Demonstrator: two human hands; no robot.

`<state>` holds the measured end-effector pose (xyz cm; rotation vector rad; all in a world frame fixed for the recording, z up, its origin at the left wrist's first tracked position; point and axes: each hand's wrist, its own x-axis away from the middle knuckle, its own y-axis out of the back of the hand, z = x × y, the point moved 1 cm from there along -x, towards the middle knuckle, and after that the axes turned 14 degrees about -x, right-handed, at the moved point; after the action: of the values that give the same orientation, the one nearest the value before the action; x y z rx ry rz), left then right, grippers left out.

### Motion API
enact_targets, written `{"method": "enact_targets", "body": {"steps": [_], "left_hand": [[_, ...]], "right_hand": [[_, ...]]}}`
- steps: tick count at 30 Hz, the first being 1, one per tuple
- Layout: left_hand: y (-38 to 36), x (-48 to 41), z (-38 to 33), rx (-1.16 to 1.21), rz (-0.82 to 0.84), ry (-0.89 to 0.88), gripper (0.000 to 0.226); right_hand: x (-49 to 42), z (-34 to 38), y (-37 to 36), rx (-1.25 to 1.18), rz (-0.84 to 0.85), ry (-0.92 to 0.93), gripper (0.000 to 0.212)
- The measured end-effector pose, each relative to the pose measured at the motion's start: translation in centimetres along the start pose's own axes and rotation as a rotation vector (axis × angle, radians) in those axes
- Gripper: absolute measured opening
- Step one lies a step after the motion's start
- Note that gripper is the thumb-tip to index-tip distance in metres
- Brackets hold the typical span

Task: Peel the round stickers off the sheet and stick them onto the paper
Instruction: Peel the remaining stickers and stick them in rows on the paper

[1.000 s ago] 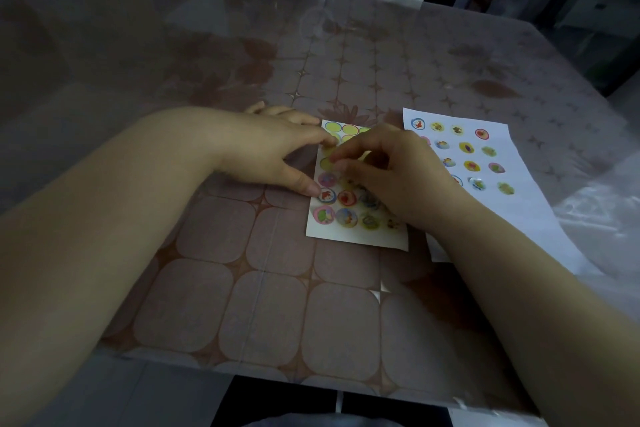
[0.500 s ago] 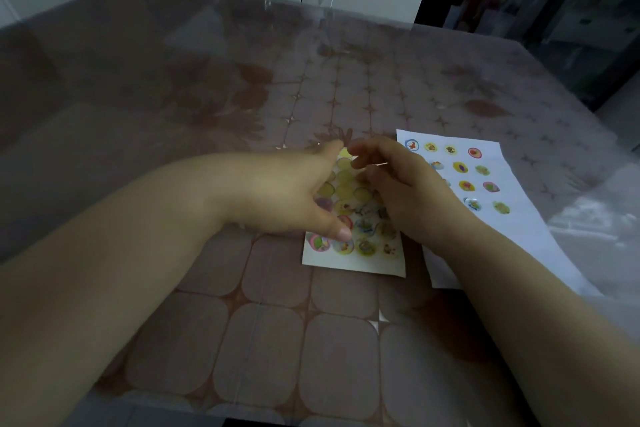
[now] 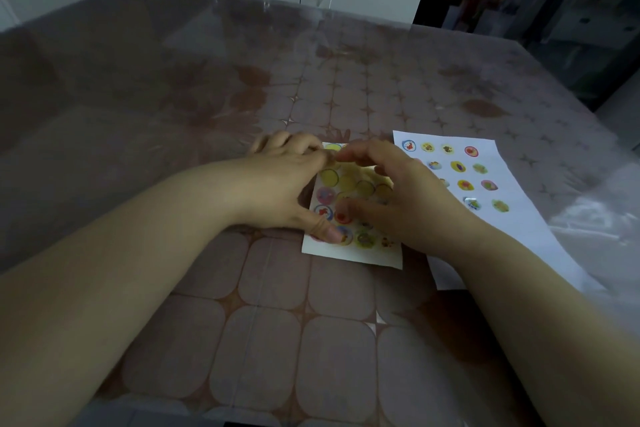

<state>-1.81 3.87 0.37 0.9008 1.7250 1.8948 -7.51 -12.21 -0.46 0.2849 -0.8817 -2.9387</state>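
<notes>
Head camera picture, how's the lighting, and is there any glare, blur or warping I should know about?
Head view, dim and low-contrast throughout. Head view, pale sheen on the clear cover of the table at the far edge and right side. Head view, the wide lens bows the table edges. Head view, the stickers on the paper show colour but soft detail.
</notes>
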Motion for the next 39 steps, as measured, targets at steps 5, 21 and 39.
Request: {"method": "enact_targets", "body": {"steps": [5, 21, 39], "left_hand": [[0.0, -0.3, 0.1, 0.226, -0.053, 0.012, 0.088], [0.5, -0.8, -0.2, 1.071, -0.278, 0.147, 0.087], [0.2, -1.0, -0.5, 0.972, -0.313, 0.094, 0.067]], "right_hand": [[0.0, 0.1, -0.3, 0.020, -0.036, 0.050, 0.050], [-1.2, -0.8, -0.3, 0.111, -0.323, 0.297, 0.019], [-1.5, -0.4, -0.4, -0.011, -0.378, 0.153, 0.013]]}}
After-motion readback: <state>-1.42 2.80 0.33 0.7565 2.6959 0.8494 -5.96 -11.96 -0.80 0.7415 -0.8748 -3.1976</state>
